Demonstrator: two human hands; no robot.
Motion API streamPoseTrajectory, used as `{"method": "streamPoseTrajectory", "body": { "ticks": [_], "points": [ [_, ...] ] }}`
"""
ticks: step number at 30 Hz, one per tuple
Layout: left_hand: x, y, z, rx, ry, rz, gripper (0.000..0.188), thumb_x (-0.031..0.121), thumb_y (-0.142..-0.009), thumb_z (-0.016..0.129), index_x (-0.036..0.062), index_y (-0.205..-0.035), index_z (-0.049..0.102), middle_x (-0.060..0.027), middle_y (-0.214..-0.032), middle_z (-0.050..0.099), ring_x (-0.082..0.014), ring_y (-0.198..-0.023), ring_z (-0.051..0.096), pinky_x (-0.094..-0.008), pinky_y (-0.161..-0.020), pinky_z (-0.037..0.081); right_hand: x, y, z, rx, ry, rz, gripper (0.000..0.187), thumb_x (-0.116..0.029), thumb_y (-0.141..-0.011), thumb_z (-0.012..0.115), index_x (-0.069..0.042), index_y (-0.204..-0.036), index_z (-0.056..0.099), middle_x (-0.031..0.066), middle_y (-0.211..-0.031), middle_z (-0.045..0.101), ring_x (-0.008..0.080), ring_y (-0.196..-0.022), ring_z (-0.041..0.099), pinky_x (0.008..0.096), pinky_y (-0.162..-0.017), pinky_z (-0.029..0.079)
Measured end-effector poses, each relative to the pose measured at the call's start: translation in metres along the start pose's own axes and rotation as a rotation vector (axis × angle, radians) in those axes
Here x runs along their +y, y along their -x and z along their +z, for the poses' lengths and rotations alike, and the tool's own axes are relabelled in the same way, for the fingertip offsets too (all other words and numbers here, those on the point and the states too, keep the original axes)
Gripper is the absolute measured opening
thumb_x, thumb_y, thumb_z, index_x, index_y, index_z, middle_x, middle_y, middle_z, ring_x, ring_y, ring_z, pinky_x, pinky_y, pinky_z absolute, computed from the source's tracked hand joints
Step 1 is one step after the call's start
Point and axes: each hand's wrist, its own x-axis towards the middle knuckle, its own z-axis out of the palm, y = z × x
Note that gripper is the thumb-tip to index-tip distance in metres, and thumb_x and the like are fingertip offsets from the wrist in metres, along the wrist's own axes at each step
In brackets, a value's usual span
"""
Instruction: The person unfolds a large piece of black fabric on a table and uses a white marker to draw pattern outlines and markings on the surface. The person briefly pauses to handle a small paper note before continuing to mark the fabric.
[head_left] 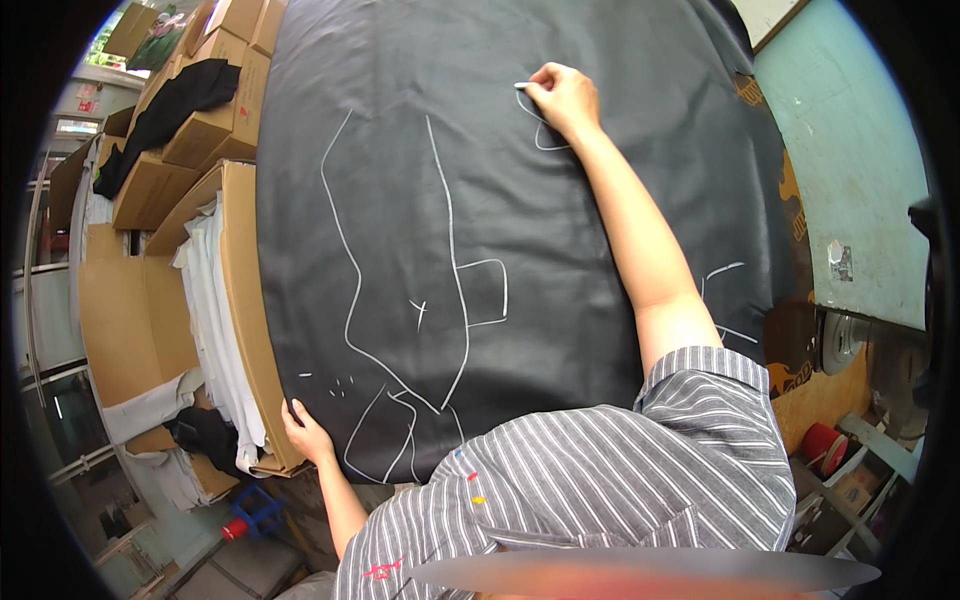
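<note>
A wide black leather-like sheet (390,215) lies spread before me, with white chalk outlines drawn on it. My right hand (566,98) reaches to the far part of the sheet and pinches a short white stick of chalk (521,86). The chalk's tip sits at the upper end of a small curved white line (537,135), which runs partly behind the hand. My left hand (309,436) rests at the sheet's near left edge, fingers slightly apart and holding nothing. Close to it are several short chalk marks (341,387).
At the left stand stacked cardboard boxes (200,135) with a black cloth (180,100) draped over them. An open carton (240,290) holds white folded material. A pale blue-green board (850,150) stands on the right. Below it lies a red spool (824,448) among shelves.
</note>
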Motion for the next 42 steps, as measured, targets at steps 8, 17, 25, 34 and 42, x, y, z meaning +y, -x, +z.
{"method": "streamPoseTrajectory", "body": {
  "ticks": [8, 17, 25, 34, 42],
  "points": [
    [-0.003, 0.003, 0.001, 0.018, -0.016, 0.018, 0.045, 0.037, -0.102, 0.051, -0.0006, -0.126, 0.061, -0.0229, -0.119, 0.066, -0.0378, -0.11, 0.061, -0.0427, -0.096, 0.045, 0.033, 0.016, -0.052, 0.058, 0.114, 0.024, 0.021, -0.03, -0.077, 0.076, -0.01, -0.084, 0.074, 0.0059, -0.079, 0.073, 0.0223, -0.077, 0.07, 0.0356, -0.071, 0.053],
    [0.003, 0.004, -0.001, -0.001, 0.001, -0.026, 0.045, 0.038, -0.102, 0.051, 0.001, -0.127, 0.06, -0.0217, -0.118, 0.066, -0.0367, -0.109, 0.062, -0.0425, -0.095, 0.046, 0.009, 0.084, -0.064, -0.093, -0.471, 0.139, 0.011, -0.01, -0.083, 0.073, -0.001, -0.086, 0.07, 0.0004, -0.071, 0.065, 0.0035, -0.067, 0.06, 0.021, -0.057, 0.053],
    [0.002, 0.001, 0.0, 0.012, 0.008, -0.013, 0.044, 0.037, -0.102, 0.053, 0.003, -0.128, 0.061, -0.0207, -0.118, 0.067, -0.036, -0.108, 0.063, -0.042, -0.094, 0.047, -0.042, 0.096, -0.01, -0.22, -0.08, -0.069, 0.016, -0.02, -0.078, 0.073, -0.004, -0.082, 0.069, 0.0019, -0.067, 0.064, 0.0106, -0.062, 0.059, 0.0284, -0.06, 0.047],
    [0.002, 0.003, 0.0, 0.014, -0.024, -0.033, 0.044, 0.037, -0.102, 0.053, 0.0024, -0.127, 0.061, -0.0203, -0.119, 0.066, -0.0367, -0.11, 0.062, -0.0421, -0.095, 0.046, -0.027, 0.065, 0.011, -0.173, -0.328, -0.043, 0.015, -0.019, -0.079, 0.073, -0.004, -0.082, 0.069, 0.002, -0.067, 0.066, 0.0103, -0.062, 0.06, 0.027, -0.06, 0.048],
    [0.005, 0.005, -0.001, 0.012, -0.022, -0.055, 0.041, 0.035, -0.102, 0.052, 0.004, -0.127, 0.061, -0.019, -0.119, 0.066, -0.0361, -0.111, 0.062, -0.0422, -0.095, 0.046, -0.024, -0.003, 0.032, -0.04, -0.431, -0.051, 0.016, -0.019, -0.084, 0.074, -0.006, -0.093, 0.074, 0.0032, -0.076, 0.072, 0.0109, -0.068, 0.066, 0.0266, -0.067, 0.052]
  ]
}}
